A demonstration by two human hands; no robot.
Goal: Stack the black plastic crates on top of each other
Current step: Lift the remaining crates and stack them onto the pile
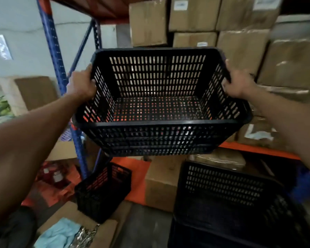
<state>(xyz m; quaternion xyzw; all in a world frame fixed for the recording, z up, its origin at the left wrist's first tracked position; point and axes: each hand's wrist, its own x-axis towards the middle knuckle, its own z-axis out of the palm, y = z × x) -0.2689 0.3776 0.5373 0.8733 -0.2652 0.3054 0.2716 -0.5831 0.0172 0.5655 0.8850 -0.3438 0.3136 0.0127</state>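
The whole scene is showing slightly blurred, and the lower right corner is lying in deep shadow. There a second black crate (222,185) is sitting low on the floor, cut off by the bottom edge. Its near part is too dark to tell whether it is one crate or several nested together. A smaller black crate (104,190) is standing at lower left, its base partly hidden behind an open cardboard box (104,235) holding pale blue cloth (61,231).

Both hands are gripping the held crate (159,138) by its short ends. The left hand (82,85) is clutching the left rim and the right hand (237,85) the right rim. The fingertips of both are disappearing behind the slotted walls, so only the knuckles and thumbs are showing.

The held crate is hanging in the air in front of the shelving, clear of the floor, up and to the left of the shadowed crate and not touching it. Its long axis is running left to right across the view. Its open top is facing up and tipping toward the person, so the slotted floor and far wall are showing.

Behind it, stacked brown boxes (195,15) are filling the shelf. A blue post (55,51) is rising at left, and an orange beam (258,149) is crossing at right.
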